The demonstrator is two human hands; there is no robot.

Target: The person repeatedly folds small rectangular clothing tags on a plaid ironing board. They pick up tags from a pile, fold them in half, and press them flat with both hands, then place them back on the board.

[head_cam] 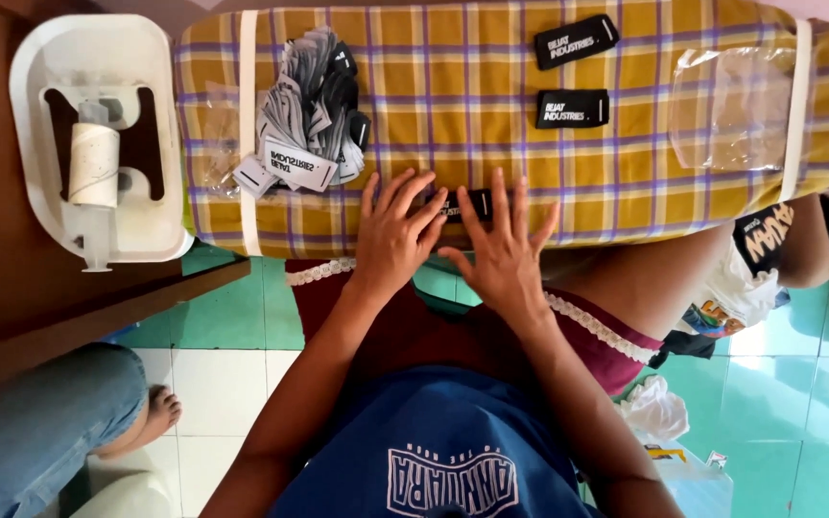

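A padded board covered in yellow plaid cloth [491,125] lies across my lap. My left hand [395,235] and my right hand [503,249] rest flat, fingers spread, on its near edge, pressing a black fabric label [462,203] that shows between them. Two more black labels with white lettering, one [576,41] above the other [573,108], lie further up the board. At the left of the board sits a heap of black, grey and white labels [311,105].
A white plastic iron stand [93,144] holding a pale roll sits on a brown table [11,297] at left. Clear plastic bag [731,105] lies on the board's right part. Another person's jeans leg and bare foot [151,411] rest on the green-and-white tiled floor.
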